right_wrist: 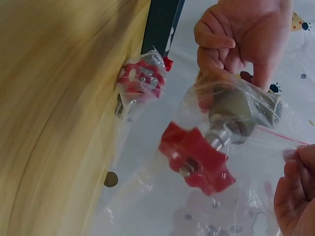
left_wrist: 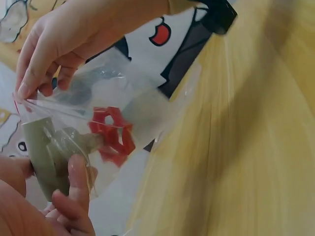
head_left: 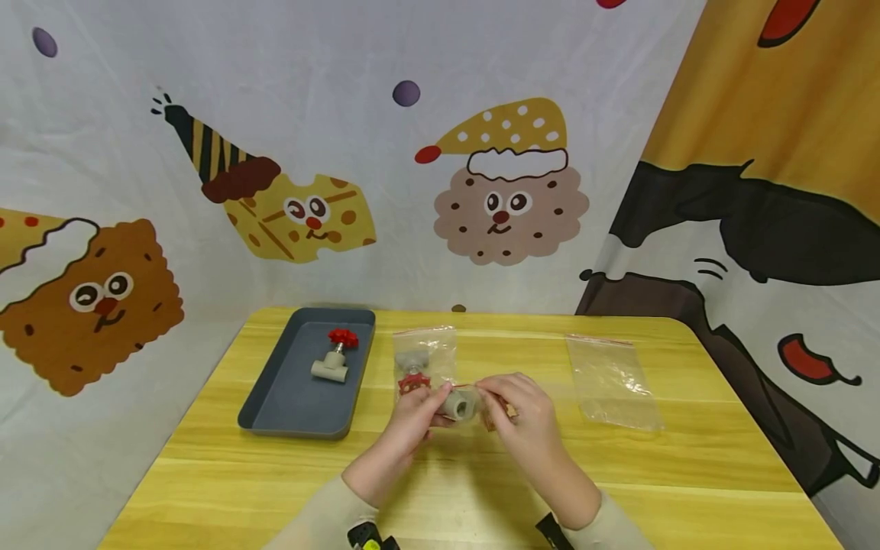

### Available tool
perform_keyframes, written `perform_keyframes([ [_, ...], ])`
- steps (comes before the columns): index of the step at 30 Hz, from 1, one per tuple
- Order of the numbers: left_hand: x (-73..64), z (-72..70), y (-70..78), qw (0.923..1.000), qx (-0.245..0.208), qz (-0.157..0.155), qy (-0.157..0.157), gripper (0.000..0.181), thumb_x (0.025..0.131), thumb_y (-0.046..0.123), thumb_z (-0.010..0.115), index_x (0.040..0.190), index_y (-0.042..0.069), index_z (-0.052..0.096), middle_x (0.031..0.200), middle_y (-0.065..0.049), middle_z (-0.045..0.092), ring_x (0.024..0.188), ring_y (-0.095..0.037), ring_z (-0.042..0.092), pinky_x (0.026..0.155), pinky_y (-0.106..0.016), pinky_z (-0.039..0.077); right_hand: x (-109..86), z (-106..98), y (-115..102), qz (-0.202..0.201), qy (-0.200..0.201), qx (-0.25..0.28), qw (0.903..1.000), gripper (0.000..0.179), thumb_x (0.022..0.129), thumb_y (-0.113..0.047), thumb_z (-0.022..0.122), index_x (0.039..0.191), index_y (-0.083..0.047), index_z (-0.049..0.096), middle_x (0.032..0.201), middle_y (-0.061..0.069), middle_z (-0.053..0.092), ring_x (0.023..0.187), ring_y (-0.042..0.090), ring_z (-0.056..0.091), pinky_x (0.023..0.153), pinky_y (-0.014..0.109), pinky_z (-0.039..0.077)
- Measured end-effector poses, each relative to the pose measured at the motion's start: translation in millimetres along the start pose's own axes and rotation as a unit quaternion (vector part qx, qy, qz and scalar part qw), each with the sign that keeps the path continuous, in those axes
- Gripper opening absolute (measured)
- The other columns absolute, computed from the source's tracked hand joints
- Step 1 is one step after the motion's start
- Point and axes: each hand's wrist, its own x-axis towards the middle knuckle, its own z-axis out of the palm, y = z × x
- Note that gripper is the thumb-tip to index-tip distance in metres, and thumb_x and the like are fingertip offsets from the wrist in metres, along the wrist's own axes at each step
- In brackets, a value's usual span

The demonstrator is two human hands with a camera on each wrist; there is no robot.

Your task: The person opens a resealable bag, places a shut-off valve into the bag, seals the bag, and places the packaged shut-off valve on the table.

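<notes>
A grey-beige valve (head_left: 455, 406) with a red handwheel (left_wrist: 113, 135) lies within a clear zip bag (right_wrist: 246, 172). My left hand (head_left: 412, 420) grips the valve body (left_wrist: 47, 160) through the plastic, thumb on one side and fingers on the other. Near the bag's red-lined mouth, my right hand (head_left: 525, 412) pinches the plastic edge between thumb and fingertips. Seen from the right wrist, the handwheel hangs away from both hands inside the film. Whether the mouth is fully parted cannot be told.
At the left stands a grey tray (head_left: 289, 409) bearing another valve (head_left: 333, 364) with a red wheel. Just beyond my left hand lies a second bagged valve (head_left: 414, 380). A flat clear bag (head_left: 612, 382) rests at the right of the wooden table (head_left: 722, 473).
</notes>
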Motion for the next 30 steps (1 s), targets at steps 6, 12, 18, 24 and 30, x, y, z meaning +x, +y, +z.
perform_keyframes([
  [6,-2.0,-1.5,4.4,0.9909,0.106,0.079,0.024,0.044,0.096,0.041,0.051,0.097,0.000,0.066,0.086,-0.005,0.064,0.071,-0.025,0.060,0.069,-0.030,0.046,0.9,-3.1,2.5,0.026,0.010,0.019,0.9994,0.011,0.079,0.002,0.072,0.086,-0.007,0.073,0.082,0.004,0.070,0.070,0.011,0.060,0.065,0.009,0.047],
  [12,-8.9,-4.7,8.9,0.9599,0.246,0.134,0.001,0.050,0.095,0.056,0.043,0.100,0.013,0.067,0.090,0.000,0.063,0.077,-0.014,0.052,0.066,-0.030,0.044,5.9,-9.6,6.1,0.030,0.030,0.026,0.9988,0.013,0.077,0.006,0.073,0.084,-0.004,0.073,0.081,0.008,0.070,0.067,0.013,0.057,0.062,0.011,0.046],
  [18,-12.6,-7.7,12.6,0.9305,0.336,0.146,-0.017,0.055,0.080,0.061,0.063,0.116,0.018,0.061,0.094,0.003,0.059,0.083,-0.017,0.052,0.065,-0.030,0.043,8.4,-14.6,9.1,0.037,0.042,0.004,0.9985,0.011,0.077,0.003,0.074,0.084,-0.006,0.074,0.078,0.006,0.070,0.068,0.016,0.055,0.063,0.011,0.043],
  [24,-12.7,-6.3,12.7,0.8870,0.404,0.221,0.036,0.029,0.079,0.030,0.077,0.104,0.018,0.068,0.090,0.008,0.065,0.074,-0.010,0.051,0.061,-0.022,0.041,9.9,-18.0,10.0,0.047,0.050,0.007,0.9977,0.010,0.078,0.001,0.074,0.085,-0.006,0.074,0.077,0.006,0.069,0.071,0.019,0.055,0.066,0.010,0.042],
  [30,-12.6,-5.1,13.0,0.8742,0.403,0.260,0.075,0.020,0.076,0.029,0.079,0.092,0.020,0.072,0.082,0.010,0.067,0.073,-0.005,0.052,0.061,-0.019,0.042,10.4,-18.7,13.1,0.052,0.061,0.012,0.9967,0.010,0.077,0.002,0.074,0.084,-0.005,0.074,0.077,0.007,0.070,0.073,0.016,0.055,0.066,0.013,0.043],
])
